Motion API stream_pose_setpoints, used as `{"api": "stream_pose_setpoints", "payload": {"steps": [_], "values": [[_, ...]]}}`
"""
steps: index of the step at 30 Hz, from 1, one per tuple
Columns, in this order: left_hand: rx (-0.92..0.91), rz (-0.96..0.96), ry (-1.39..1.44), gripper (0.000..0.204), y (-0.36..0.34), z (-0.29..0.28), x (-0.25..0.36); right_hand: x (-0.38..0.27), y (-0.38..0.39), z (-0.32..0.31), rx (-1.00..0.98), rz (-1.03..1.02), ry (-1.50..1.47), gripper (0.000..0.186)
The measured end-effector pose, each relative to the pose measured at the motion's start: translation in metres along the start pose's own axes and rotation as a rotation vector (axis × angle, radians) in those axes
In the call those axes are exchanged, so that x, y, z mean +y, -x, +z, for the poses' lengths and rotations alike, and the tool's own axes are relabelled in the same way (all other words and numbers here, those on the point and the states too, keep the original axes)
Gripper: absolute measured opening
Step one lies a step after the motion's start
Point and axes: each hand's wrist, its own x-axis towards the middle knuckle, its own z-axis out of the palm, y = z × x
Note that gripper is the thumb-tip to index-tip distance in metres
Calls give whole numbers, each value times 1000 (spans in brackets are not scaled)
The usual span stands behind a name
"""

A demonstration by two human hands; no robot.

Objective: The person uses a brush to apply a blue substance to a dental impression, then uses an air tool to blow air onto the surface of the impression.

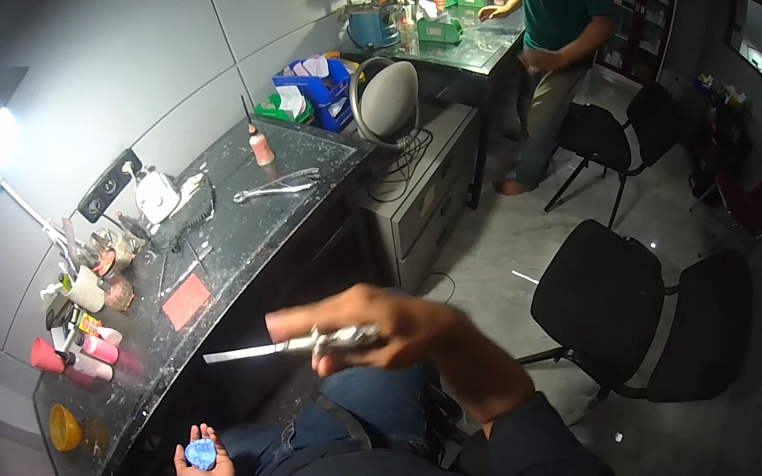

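At the lower edge, my left hand (pixel 206 473) is turned palm up, its fingers curled round a small, rough blue lump (pixel 201 454). In front of my body, my right hand (pixel 376 326) grips a metal spatula (pixel 256 354) with a long, flat, straight blade. The blade slants down and left over the bench edge, apart from the blue lump. Its silver handle is partly hidden by my fingers. A pink square sheet (pixel 186 302) lies on the dark bench (pixel 237 254) beyond the blade.
Pink and red bottles (pixel 100 349) and an orange bowl (pixel 65 428) stand along the bench's left. Long metal tongs (pixel 276 188) and a pink bottle (pixel 260 146) lie farther back. Black chairs (pixel 598 295) stand at the right. Another person (pixel 562 26) stands at the far bench.
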Motion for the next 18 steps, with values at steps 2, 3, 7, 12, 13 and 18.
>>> {"api": "stream_pose_setpoints", "payload": {"steps": [2,3,7,12,13,18], "values": [[-27,-12,0,56,6,1,2,19,0,32,-75,165,6,23],[-37,3,2,56,6,-3,6,29,-2,49,-158,238,-29,15],[-77,22,-55,56,-5,-18,12,35,-16,111,-212,292,105,18],[-57,92,24,57,-24,-38,24,30,-18,144,-73,351,159,28],[-60,117,24,56,-27,-40,25,28,-18,143,-92,395,158,28],[-20,133,85,56,-33,-43,22,29,-12,147,-96,382,225,27]]}}
